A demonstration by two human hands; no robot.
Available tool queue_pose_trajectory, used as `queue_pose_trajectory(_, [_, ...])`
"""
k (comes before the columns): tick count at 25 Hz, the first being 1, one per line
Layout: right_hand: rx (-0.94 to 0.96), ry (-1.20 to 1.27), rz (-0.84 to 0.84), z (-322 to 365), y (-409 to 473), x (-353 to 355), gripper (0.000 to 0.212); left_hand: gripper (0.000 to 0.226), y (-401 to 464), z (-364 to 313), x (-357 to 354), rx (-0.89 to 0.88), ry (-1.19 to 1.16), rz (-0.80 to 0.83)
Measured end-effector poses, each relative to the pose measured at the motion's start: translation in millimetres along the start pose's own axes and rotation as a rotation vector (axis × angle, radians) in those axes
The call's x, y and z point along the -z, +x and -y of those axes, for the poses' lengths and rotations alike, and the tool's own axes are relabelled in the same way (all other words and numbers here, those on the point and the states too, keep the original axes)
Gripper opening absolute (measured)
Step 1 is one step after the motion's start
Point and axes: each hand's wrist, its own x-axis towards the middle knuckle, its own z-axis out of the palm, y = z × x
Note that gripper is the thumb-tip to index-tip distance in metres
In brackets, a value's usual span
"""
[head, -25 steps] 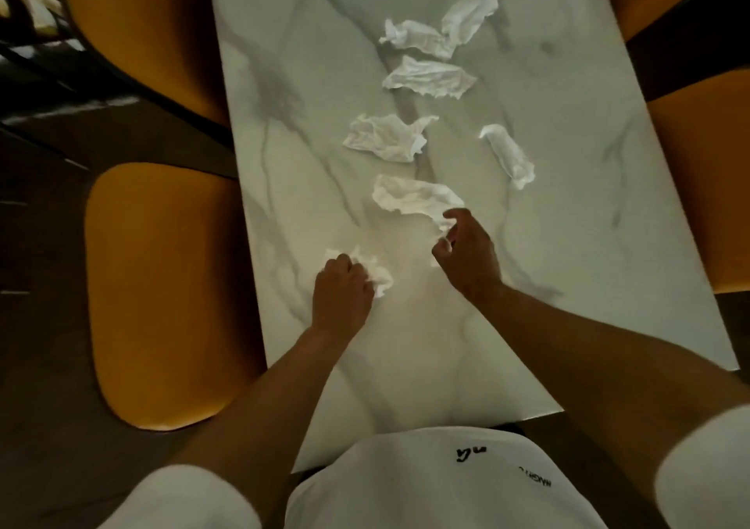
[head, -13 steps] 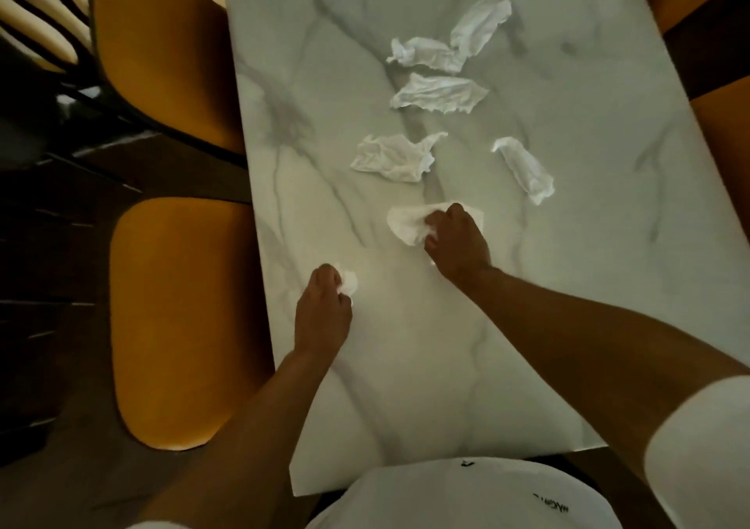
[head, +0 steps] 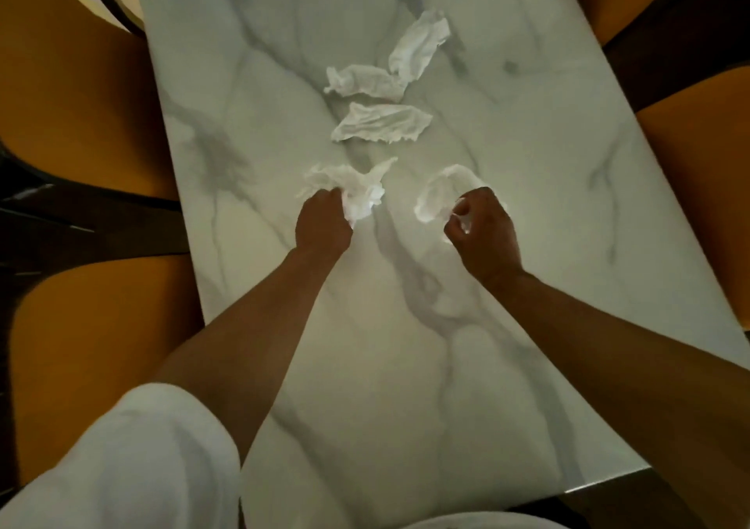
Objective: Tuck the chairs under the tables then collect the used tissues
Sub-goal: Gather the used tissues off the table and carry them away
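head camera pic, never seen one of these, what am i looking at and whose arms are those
There is no machine here. The picture comes from one wide-angle camera worn on a person's head, looking forward and down, so the two arms reaching up from the bottom edge are the wearer's own, in white sleeves.

The surface is a white marble-look table, with orange chairs along both sides.

Crumpled used tissues lie on it. The left hand grips one crumpled tissue that lies on the table. The right hand has its fingers curled round white tissue, with a twisted tissue right at its fingertips. Farther off, untouched, are a flat tissue, a tissue behind it and the farthest tissue.
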Motion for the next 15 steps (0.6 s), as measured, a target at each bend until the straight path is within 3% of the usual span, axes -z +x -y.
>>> queue_pose_trajectory(3, [-0.126,0.039,-0.001,-10.2,18.2,3.1,0.033,0.028,4.6,8.8,-6.1,-0.031,0.114,0.009])
queue_pose_trajectory(6, [-0.208,-0.047,0.038,-24.7,26.1,-6.3,0.049,0.018,-2.6,11.4,-6.5,-0.068,0.195,-0.085])
queue_pose_trajectory(11, [-0.232,-0.13,0.005,-29.9,22.0,-24.8,0.014,0.008,-4.3,21.1,1.7,-0.254,0.179,-0.292])
queue_pose_trajectory(15, [-0.097,-0.184,-0.048,-22.1,24.4,-40.6,0.013,0.018,19.6,5.7,17.7,-0.331,0.038,-0.208])
